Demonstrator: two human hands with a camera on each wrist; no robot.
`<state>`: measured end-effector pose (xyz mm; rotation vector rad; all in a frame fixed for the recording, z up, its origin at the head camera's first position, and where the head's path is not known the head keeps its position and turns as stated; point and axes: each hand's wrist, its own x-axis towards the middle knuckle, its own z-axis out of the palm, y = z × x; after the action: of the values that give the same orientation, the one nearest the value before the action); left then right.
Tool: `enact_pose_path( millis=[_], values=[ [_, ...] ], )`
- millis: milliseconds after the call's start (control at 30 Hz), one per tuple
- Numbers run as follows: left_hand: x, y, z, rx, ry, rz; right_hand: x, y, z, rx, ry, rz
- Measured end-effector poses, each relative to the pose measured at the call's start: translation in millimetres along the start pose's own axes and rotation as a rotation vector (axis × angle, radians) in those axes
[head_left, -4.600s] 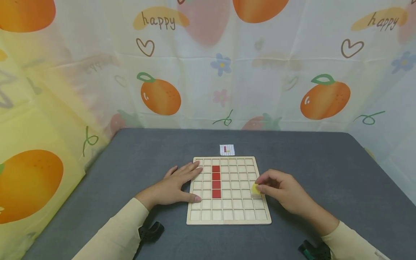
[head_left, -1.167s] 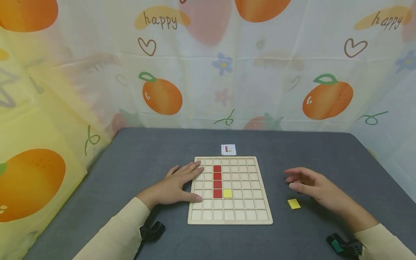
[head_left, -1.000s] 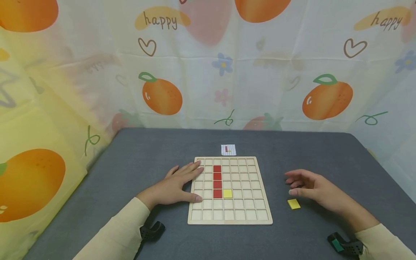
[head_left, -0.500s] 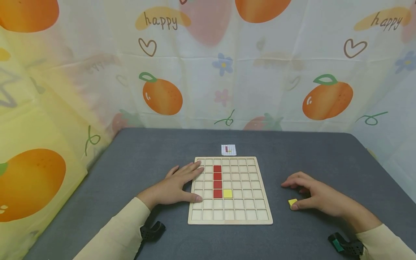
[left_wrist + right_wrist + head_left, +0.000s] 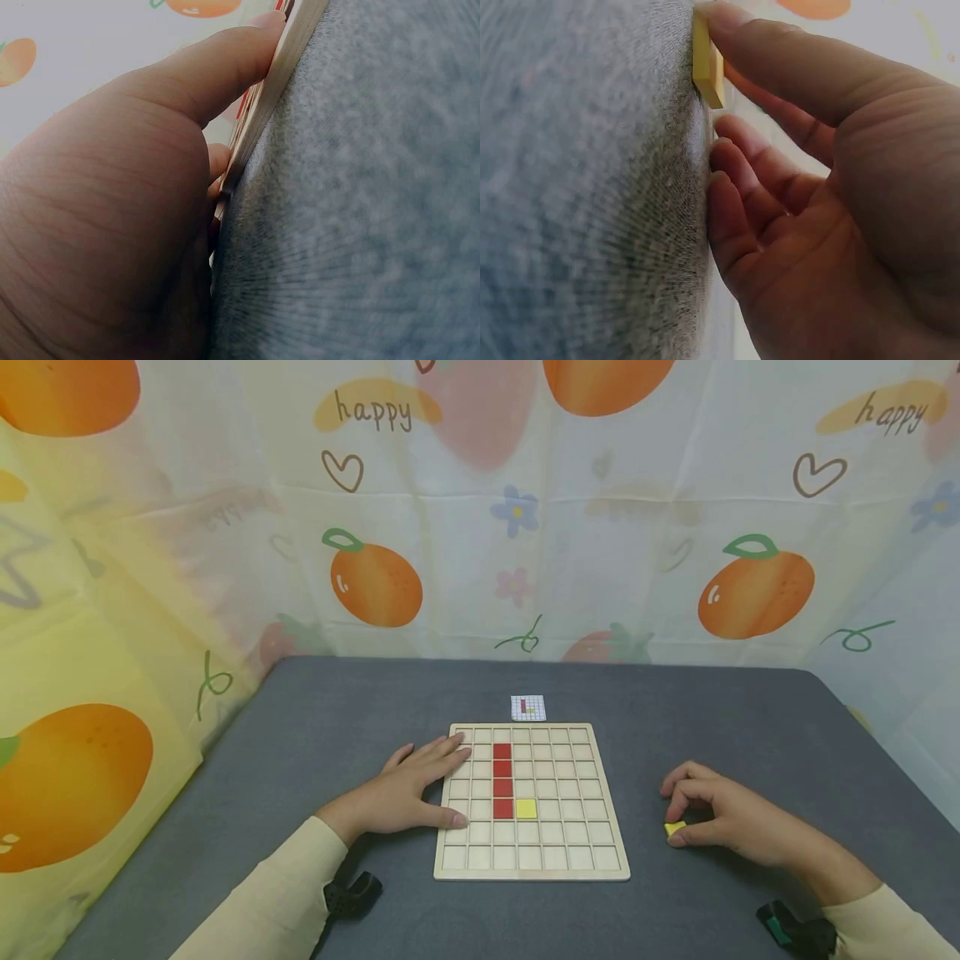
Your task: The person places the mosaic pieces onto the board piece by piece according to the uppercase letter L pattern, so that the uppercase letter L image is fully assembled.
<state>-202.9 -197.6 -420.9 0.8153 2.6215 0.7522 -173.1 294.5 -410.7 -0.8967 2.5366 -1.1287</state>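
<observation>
A wooden grid board (image 5: 532,875) lies on the table. Several red square tiles (image 5: 502,787) form a column in it, and a yellow tile (image 5: 527,808) fills the cell right of the lowest red one. Spread fingers of my left hand (image 5: 405,789) rest across the board's left side, thumb on its edge; the left wrist view has that thumb over the board's rim (image 5: 281,79). Right of the board, my right hand (image 5: 731,818) pinches another yellow tile (image 5: 674,829) between thumb and index finger. In the right wrist view this tile (image 5: 702,56) stands at the table surface, the other fingers loosely bent.
Just behind the board lies a small printed card (image 5: 528,707) with a grid and coloured cells. The dark grey table (image 5: 360,693) ends at a fruit-patterned cloth (image 5: 600,568). Each wrist carries a black device, such as the left one (image 5: 354,896).
A yellow tile, earlier in my right hand, now sits on the board beside the red column. My right hand has moved right and its fingers have closed on a second yellow tile. Left hand stayed.
</observation>
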Motion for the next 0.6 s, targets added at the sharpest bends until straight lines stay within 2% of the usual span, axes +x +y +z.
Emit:
enact_pose_path(
  millis=[100, 233, 367, 600],
  values=[
    [0.0, 0.0, 0.0, 0.0, 0.001, -0.001, 1.3, 1.1, 2.9, 0.009, 0.011, -0.041],
    [0.0, 0.1, -0.2, 0.001, 0.001, -0.001, 3.1, 0.6, 5.4, 0.052, -0.005, -0.041],
    [0.0, 0.4, -0.4, 0.001, -0.003, -0.004, 3.6, -2.7, 6.4, 0.065, 0.004, 0.032],
    [0.0, 0.2, -0.3, -0.004, -0.009, -0.012, 5.7, -10.0, 9.1, 0.054, 0.097, 0.105]
  ],
)
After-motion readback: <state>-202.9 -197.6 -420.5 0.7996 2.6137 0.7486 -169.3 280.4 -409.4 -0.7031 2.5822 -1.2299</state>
